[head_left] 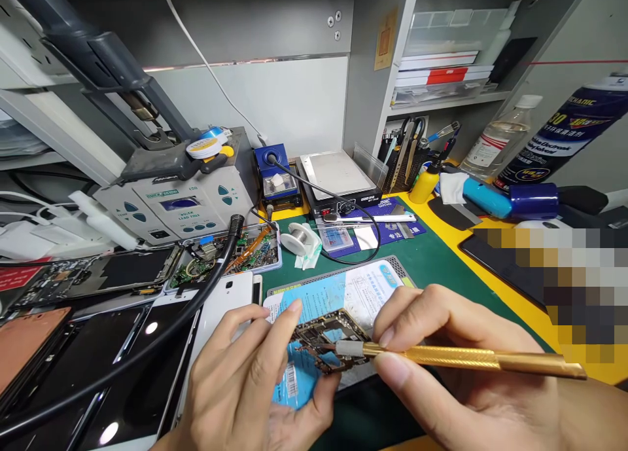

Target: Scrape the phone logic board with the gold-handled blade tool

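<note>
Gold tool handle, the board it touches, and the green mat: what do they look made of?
The gold tool handle in the right hand looks like metal, brass-coloured, with a fine knurled sheen. The board pinched by the left hand seems a bare printed circuit board, dark with gold traces and metal shields. The green mat looks like matte rubber or silicone; uncertain.

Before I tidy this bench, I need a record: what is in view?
circuit board: 1, dark, in left hand
tool: 1, gold, in right hand
card: 1, blue-white, under board
solder station: 1, grey, left rear
parts tray: 1, clear, left centre
phones: several, dark, left
hot plate: 1, silver-black, rear
spray can: 1, dark blue, right
bottle: 1, clear, right rear
left hand: 1, bottom centre
right hand: 1, bottom right
</note>
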Available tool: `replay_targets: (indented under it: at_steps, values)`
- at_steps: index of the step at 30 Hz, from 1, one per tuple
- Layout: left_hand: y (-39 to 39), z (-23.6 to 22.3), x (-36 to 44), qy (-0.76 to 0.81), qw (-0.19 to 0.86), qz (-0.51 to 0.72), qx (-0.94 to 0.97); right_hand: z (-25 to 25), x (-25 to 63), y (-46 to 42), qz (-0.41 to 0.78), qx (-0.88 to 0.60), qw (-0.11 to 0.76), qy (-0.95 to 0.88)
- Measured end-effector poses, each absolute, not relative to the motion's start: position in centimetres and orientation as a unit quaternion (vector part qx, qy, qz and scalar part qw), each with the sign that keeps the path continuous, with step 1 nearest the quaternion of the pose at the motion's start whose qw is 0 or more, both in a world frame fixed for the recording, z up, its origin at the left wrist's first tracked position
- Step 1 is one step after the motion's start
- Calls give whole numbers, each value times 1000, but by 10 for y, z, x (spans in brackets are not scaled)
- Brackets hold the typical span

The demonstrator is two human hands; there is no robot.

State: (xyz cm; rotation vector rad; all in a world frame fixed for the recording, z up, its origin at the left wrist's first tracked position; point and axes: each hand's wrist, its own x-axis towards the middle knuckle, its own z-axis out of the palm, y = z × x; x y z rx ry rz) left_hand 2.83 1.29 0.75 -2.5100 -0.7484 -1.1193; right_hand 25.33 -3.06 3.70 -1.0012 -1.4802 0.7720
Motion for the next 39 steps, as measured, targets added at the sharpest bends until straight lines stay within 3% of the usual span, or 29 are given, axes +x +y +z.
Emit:
replay_targets:
  at_steps: [31, 39]
  values:
    - [16, 10, 29, -266, 130, -389, -872, 49, 256, -25, 302, -437, 550, -644]
    - [14, 10, 31, -264, 121, -379, -879, 50, 259, -20, 366, -446, 534, -618]
